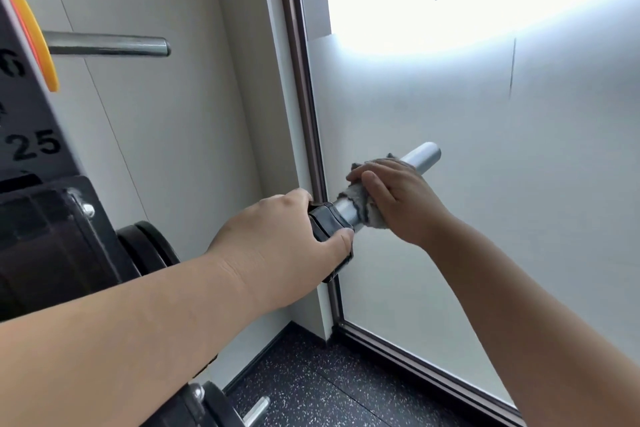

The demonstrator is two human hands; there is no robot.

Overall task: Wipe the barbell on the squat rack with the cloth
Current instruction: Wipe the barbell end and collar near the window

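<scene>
Forearms first: both bare, reaching in from the bottom edge toward the end of the bar. Behind them a frosted glass panel (485, 184) fills the right of the view, with speckled dark floor (329, 385) below. Black squat rack upright (31, 149), number 25 printed on it, stands at left; a black weight plate (149, 250) shows just behind the left wrist. Barbell sleeve (420, 154) juts out from the plate toward the glass, tilted up to the right, end free. Left hand (284, 239) grips the black collar (323, 222) on the sleeve, fingers over the top, thumb along the near side; looks like bracing. Right hand (398, 201) is closed over the grey cloth (363, 199), which is wrapped round the sleeve at about mid-length, just beyond the collar. Bare metal shows in a short stretch between collar and cloth, and again from cloth to tip. Judgement: wiping is under way on this end sleeve, cloth in full contact. Cannot tell which bare stretches are already clean. Shaft and far sleeve are out of view, so most of the bar likely remains.
</scene>
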